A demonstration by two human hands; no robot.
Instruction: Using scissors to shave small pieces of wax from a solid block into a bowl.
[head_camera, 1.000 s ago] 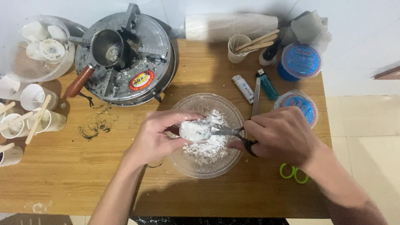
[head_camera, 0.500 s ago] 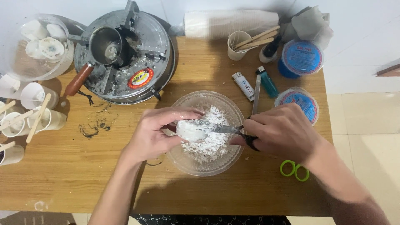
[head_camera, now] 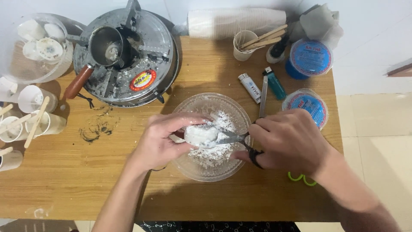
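My right hand (head_camera: 288, 139) covers most of the black-handled scissors (head_camera: 240, 139), so only the blades and one finger loop show; its fingers are curled tight around the handles. The blades are slightly parted against the white wax lump (head_camera: 201, 135). My left hand (head_camera: 165, 139) pinches that lump between thumb and fingertips, just above the clear glass bowl (head_camera: 189, 167), which holds a heap of white shavings (head_camera: 212, 152). A pair of green scissor loops (head_camera: 302, 178) peeks out from under my right wrist, the rest hidden. At the left edge, plastic cups with wooden sticks (head_camera: 36, 120) are partly cut off. A small metal pot (head_camera: 105, 45) sits on a round metal stove (head_camera: 128, 77); what is inside is hard to make out. Two lighters (head_camera: 262, 86) and two blue-lidded tubs (head_camera: 309, 60) lie on the wooden table (head_camera: 73, 184), beside a pale tiled floor (head_camera: 377, 129).
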